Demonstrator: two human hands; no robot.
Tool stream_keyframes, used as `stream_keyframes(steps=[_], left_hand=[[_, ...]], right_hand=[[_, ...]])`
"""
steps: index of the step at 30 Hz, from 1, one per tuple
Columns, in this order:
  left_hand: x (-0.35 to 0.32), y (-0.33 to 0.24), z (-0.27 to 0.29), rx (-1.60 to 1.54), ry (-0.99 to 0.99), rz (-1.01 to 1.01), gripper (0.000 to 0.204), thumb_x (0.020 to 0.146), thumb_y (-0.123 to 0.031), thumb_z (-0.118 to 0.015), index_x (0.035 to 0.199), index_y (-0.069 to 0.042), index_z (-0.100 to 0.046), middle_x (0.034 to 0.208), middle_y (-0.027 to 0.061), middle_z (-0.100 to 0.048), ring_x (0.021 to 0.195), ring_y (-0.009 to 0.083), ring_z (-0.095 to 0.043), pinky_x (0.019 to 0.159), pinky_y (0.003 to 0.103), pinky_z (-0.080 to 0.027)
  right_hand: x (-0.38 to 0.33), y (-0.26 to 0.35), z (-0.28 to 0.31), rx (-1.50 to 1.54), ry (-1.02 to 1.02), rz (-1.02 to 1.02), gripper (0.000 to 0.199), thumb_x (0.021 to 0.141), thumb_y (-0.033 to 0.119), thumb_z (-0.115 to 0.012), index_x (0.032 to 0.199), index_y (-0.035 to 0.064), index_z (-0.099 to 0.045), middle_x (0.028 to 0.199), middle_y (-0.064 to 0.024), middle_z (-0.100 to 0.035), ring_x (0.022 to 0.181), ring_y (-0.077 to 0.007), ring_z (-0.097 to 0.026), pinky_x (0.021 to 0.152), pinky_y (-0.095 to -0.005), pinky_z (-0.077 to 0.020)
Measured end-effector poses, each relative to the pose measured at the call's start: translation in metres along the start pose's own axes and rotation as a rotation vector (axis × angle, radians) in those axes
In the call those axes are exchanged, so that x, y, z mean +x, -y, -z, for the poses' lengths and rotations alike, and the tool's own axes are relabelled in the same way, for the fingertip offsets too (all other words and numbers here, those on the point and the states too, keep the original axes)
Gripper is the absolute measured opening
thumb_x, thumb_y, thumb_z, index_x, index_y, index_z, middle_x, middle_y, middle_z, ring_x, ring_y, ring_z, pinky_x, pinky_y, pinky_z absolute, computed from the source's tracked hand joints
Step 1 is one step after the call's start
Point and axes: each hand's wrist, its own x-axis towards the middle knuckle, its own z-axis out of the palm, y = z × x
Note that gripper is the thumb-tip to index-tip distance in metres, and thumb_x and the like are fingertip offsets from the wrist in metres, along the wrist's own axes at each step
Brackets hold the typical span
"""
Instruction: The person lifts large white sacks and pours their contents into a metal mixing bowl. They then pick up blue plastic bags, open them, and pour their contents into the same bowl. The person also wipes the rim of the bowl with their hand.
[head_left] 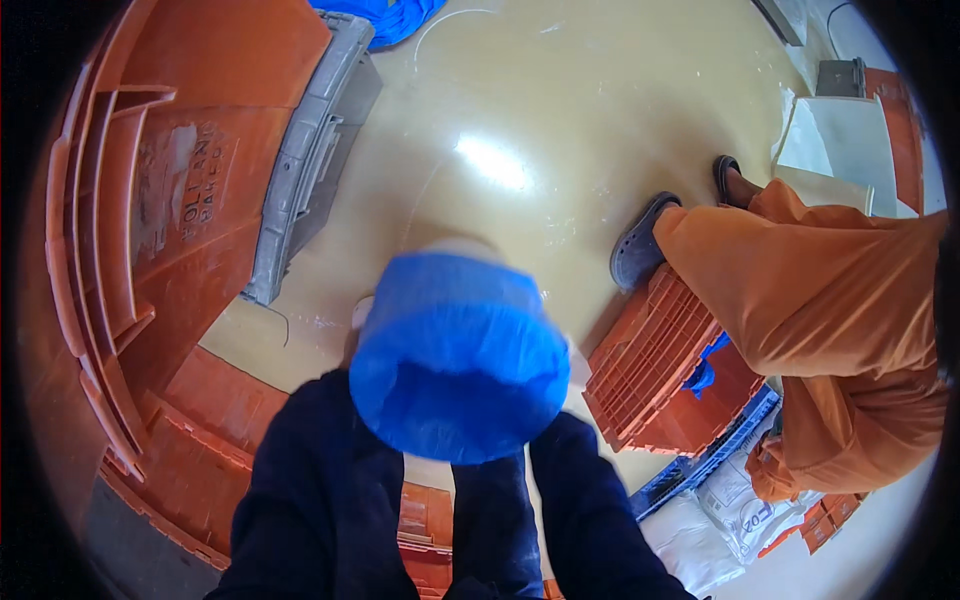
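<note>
Blue bag point(458, 355) over a bucket, hugged at centre between dark sleeves point(320, 480); both hands hidden beneath, grip impossible to tell. Probably mid-carry. Next calls for steering clear of orange crate point(660, 370) at 3 o'clock and co-worker point(830, 300) beyond.

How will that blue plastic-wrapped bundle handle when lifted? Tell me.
The blue plastic-wrapped bundle probably feels slippery: its film looks smooth. The wrinkled wrap likely gives under pressure, though the drum shape suggests something firmer inside.

Both forearms in dark sleeves raised from lower edge; hands hidden.
</note>
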Motion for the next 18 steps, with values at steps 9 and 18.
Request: stream_keyframes(steps=[9, 18], left_hand=[[-0.066, -0.103, -0.094, 0.744, 0.102, -0.375, 0.036, 0.097, -0.033, -0.045, 0.124, -0.009, -0.051, 0.109, 0.0103, -0.059, 0.103, 0.0205, -0.058, 0.089, 0.034, -0.047], [-0.357, -0.081, -0.029, 1.829, 0.218, -0.163, 0.041, 0.087, -0.037, -0.056, 0.113, -0.007, -0.063, 0.108, 0.0163, -0.065, 0.101, 0.0327, -0.062, 0.090, 0.040, -0.048]], right_hand=[[0.002, 0.164, 0.194, 0.152, -0.234, -0.002, 0.082, 0.079, 0.017, -0.068, 0.147, 0.0119, -0.023, 0.127, -0.0190, -0.054, 0.098, -0.0298, -0.060, 0.085, -0.0400, -0.0482], [-0.257, 0.209, 0.200, 0.306, 0.047, -0.166, 0.054, 0.080, 0.039, -0.057, 0.122, 0.0057, -0.055, 0.105, -0.0208, -0.065, 0.098, -0.0366, -0.063, 0.089, -0.0412, -0.0479]])
